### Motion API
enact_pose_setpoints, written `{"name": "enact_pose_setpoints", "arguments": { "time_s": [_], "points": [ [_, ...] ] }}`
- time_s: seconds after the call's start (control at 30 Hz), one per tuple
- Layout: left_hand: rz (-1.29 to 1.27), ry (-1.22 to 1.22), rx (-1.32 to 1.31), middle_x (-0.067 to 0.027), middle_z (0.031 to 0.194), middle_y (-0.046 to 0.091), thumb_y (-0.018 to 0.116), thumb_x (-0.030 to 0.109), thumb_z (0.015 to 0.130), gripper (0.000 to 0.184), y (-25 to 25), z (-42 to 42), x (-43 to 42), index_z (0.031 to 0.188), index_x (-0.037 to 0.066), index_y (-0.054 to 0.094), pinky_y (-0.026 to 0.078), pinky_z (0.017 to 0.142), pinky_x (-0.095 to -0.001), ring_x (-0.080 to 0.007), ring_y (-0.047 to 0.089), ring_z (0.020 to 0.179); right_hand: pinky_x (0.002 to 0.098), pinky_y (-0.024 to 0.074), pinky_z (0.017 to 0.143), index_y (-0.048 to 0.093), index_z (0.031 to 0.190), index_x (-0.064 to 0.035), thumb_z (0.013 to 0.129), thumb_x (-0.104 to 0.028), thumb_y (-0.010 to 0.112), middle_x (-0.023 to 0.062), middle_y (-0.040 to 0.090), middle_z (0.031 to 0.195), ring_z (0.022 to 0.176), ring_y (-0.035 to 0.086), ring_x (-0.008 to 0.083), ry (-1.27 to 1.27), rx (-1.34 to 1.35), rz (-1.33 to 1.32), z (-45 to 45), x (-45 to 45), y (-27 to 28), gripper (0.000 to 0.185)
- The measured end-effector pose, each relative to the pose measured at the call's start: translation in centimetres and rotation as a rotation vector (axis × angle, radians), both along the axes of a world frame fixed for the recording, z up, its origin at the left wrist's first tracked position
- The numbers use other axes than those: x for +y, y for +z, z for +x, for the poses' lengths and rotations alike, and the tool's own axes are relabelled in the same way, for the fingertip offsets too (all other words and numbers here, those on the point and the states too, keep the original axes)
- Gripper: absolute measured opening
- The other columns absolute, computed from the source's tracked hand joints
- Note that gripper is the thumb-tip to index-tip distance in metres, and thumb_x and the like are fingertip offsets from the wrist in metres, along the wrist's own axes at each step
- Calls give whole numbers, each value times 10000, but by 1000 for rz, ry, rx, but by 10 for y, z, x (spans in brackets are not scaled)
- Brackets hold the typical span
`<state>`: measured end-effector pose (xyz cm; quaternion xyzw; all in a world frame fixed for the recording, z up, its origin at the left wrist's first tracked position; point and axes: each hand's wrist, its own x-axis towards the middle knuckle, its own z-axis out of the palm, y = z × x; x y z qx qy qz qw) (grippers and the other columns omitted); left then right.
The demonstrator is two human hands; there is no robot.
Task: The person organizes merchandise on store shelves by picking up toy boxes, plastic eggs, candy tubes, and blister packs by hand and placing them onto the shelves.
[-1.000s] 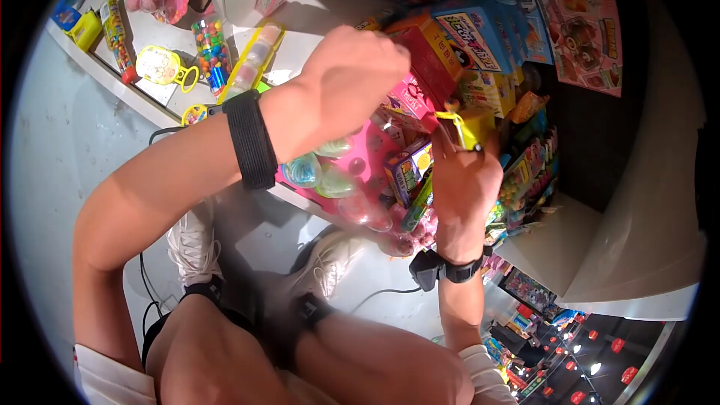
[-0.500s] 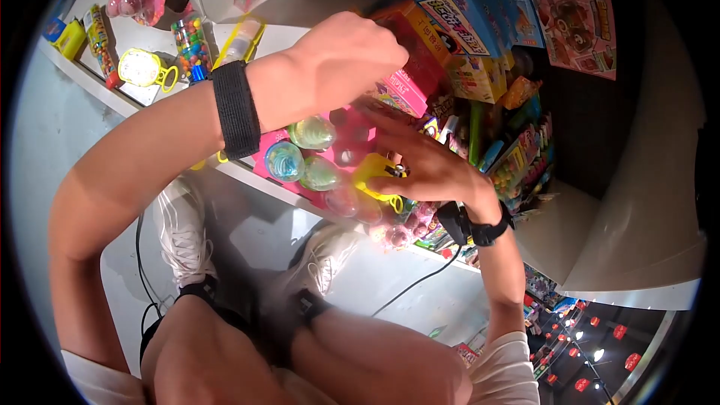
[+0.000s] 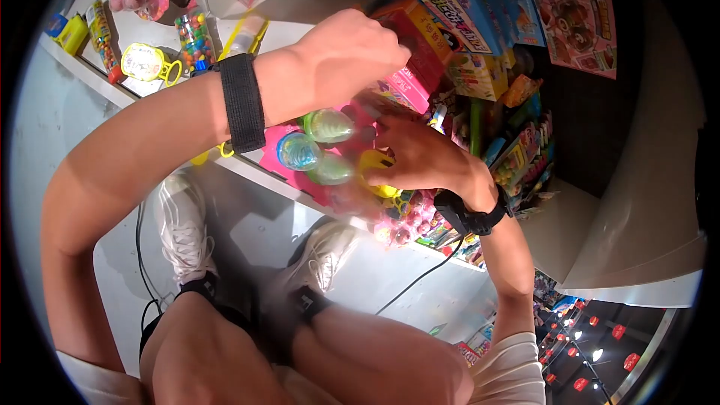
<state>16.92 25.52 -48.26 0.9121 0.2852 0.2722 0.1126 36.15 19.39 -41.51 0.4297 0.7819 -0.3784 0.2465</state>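
Note:
My left hand (image 3: 349, 52), with a black band at the wrist, is closed above the pink tray beside a red and pink box (image 3: 416, 79). Its fingertips are turned away, so anything in them is hidden. My right hand (image 3: 431, 154) reaches in from the right, thumb and fingers curled around a yellow plastic thing (image 3: 381, 169), partly covered by the hand. Between the hands lies a bright pink tray (image 3: 281, 169) carrying several clear egg-shaped containers, among them a blue one (image 3: 298, 151) and a green one (image 3: 330, 126).
Candy boxes (image 3: 457, 22) and colourful packets (image 3: 517, 150) crowd the shelf at right. A candy-filled jar (image 3: 196, 37) and a yellow ring-handled toy (image 3: 146, 64) stand at left. A black cable (image 3: 424, 277) hangs from the right wrist device. Pink balls (image 3: 401, 232) sit near the shelf edge.
My right hand has turned and drawn slightly, with the yellow thing shifting and its ring no longer plainly seen. The tray and containers appear slightly farther right. My left hand stays closed.

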Motion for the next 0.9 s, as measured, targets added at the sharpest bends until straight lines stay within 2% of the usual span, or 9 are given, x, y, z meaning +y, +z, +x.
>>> {"name": "enact_pose_setpoints", "arguments": {
  "time_s": [0.17,0.23,0.3,0.43,0.5,0.53,0.63,0.8,0.9],
  "points": [
    [-23,17,27,-150,756,699,754,113,717,129,6,-5,-5,796,39,684,544,632,-398,-325,714,760,436,471,972,715,945,8,794,-291,742,178,627,1088,1142,570,342,-5,59,-9,16,-9,-5,336],
    [-55,-4,12,-151,760,701,770,132,726,157,11,-10,-6,810,34,681,546,638,-398,-326,714,761,468,448,1008,709,1014,-9,794,-256,758,173,633,1159,1207,534,331,-54,282,175,20,-19,-4,334],
    [-63,4,6,-153,760,701,797,174,732,216,12,-12,-5,841,29,680,550,656,-402,-330,714,763,421,489,954,694,1092,-10,796,-204,761,158,644,1182,1114,600,293,-63,319,233,18,-22,8,360],
    [-189,-26,97,-191,823,658,794,187,769,351,14,-14,-4,999,2,603,515,680,-466,-385,674,822,257,486,785,675,1125,21,811,-107,735,74,659,1022,827,617,163,-384,169,114,26,-31,29,344],
    [-284,22,128,-204,858,672,781,208,792,347,19,-15,-4,1012,-1,613,526,733,-487,-402,672,861,270,500,781,632,1211,26,879,-152,742,79,685,1093,893,639,131,-938,568,16,34,-39,24,393],
    [-284,20,128,-204,858,672,781,208,792,347,22,-17,-5,1012,-1,613,526,733,-487,-402,672,861,277,490,861,633,1214,22,937,-114,666,53,680,1100,951,628,132,-995,582,9,40,-38,33,311],
    [-321,101,19,-203,886,682,757,233,825,313,29,-26,-6,991,0,630,532,770,-502,-417,667,876,339,420,1082,518,1348,39,962,-115,573,115,631,1273,1158,617,189,-1390,782,111,46,-39,29,419],
    [-360,156,-71,-212,893,674,725,282,862,309,32,-28,-7,941,-4,640,520,770,-512,-433,654,883,434,507,1019,472,1355,32,948,-88,566,172,616,1282,1151,644,291,-1308,1054,7,37,-15,19,435],
    [-392,143,-82,-230,908,660,724,331,873,367,29,-25,-6,933,-19,630,509,757,-514,-444,638,880,453,482,1058,489,1343,41,983,-73,516,183,615,1294,1217,613,325,-1320,1072,-23,32,-6,8,380]
  ]
}}
